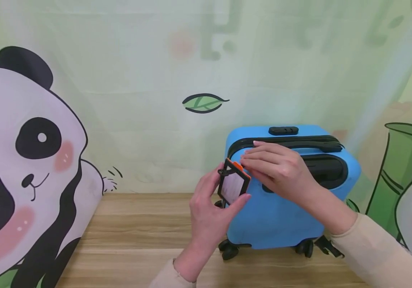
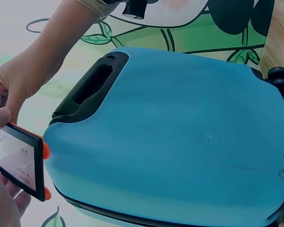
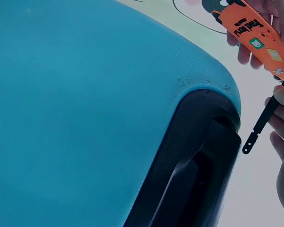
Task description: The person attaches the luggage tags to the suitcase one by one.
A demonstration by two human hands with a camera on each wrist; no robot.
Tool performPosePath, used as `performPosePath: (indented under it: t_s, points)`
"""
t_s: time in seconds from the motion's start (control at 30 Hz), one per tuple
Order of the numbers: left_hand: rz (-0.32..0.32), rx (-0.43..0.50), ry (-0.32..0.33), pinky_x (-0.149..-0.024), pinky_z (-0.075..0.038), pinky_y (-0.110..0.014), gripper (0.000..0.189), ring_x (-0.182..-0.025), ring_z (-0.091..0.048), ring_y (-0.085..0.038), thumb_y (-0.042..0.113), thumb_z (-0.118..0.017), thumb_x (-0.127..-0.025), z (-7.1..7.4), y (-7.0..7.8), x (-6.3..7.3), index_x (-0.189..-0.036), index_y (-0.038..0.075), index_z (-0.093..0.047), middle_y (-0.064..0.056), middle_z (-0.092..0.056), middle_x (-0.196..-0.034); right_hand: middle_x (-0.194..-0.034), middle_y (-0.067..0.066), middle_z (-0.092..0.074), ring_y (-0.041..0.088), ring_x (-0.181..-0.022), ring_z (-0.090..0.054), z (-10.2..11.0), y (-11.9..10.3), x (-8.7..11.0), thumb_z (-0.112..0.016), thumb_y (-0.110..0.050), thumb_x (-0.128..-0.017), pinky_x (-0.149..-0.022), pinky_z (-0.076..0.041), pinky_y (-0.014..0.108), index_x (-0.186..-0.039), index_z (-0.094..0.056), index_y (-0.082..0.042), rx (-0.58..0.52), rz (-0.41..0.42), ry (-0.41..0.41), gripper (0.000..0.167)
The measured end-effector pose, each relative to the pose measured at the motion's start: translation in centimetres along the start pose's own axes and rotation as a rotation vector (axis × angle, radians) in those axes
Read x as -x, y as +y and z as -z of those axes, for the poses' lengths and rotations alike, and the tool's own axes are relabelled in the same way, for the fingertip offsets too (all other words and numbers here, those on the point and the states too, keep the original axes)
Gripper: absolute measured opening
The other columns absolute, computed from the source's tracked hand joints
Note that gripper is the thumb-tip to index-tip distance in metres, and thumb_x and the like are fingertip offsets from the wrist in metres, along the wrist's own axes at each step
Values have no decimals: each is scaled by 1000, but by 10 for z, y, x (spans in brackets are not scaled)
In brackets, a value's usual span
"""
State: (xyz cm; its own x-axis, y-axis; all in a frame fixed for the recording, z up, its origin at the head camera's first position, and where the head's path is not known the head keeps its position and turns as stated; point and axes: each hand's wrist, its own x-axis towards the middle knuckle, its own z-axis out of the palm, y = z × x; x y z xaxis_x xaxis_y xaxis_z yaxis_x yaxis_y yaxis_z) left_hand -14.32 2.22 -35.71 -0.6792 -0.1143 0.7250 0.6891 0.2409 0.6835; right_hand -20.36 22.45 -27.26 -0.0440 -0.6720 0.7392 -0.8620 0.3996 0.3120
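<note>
Gripping with the left hand (image 1: 209, 214) an orange-and-black rectangular luggage tag (image 3: 259, 39) with a pale card window (image 2: 19, 156); pinching with the right hand (image 1: 279, 172) a slim black perforated strap (image 3: 263, 119) at its end. Holding both up near the upper left corner of a bright-blue hard-shell suitcase (image 1: 274, 224), set upright on black wheels (image 1: 230, 252) near the back edge of the wood-grain surface (image 1: 137, 232).

A pale green panda-printed sheet (image 1: 137, 60) up top and a brown wood-grain surface (image 1: 130, 228) lower left are suggesting a decorated indoor set
</note>
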Motion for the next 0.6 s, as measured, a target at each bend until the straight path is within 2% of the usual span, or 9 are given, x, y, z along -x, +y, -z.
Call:
performPosePath:
  t_s: [0.1, 0.33, 0.47, 0.6]
  points:
    - [-31, 9, -4, -104, -58, -40, 74, -130, -63, -18, 23, -96, -82, 2, 0, -1, -149, 17, -64, 0, -67, -142, -107, 15, -81, 33, -102, -78, 1, -1, -2, -81, -14, -96, -105, -55, 49, -113, -81, 1, -10, 5, 7, 22]
    - [-154, -1, -14, -104, -57, -38, 67, -128, -66, -25, 18, -92, -86, 14, -4, -6, -147, 9, -64, -6, -70, -139, -107, 14, -81, 32, -102, -78, 3, -4, -5, -68, -24, -106, -109, -53, 45, -112, -82, 1, -38, 10, 30, 28]
    - [-195, -1, -33, -106, -56, -39, 57, -128, -66, -26, 12, -87, -90, 21, -5, -14, -143, 7, -67, -8, -70, -139, -107, 14, -81, 32, -101, -78, 4, -6, -8, -67, -25, -107, -112, -51, 41, -112, -82, 1, -57, 8, 40, 30]
    - [-230, 8, -43, -108, -55, -38, 50, -129, -67, -27, 5, -87, -89, 27, -4, -25, -136, 6, -72, -9, -70, -138, -107, 13, -81, 31, -101, -78, 5, -6, -10, -63, -27, -109, -112, -51, 40, -112, -82, 0, -63, 15, 40, 34]
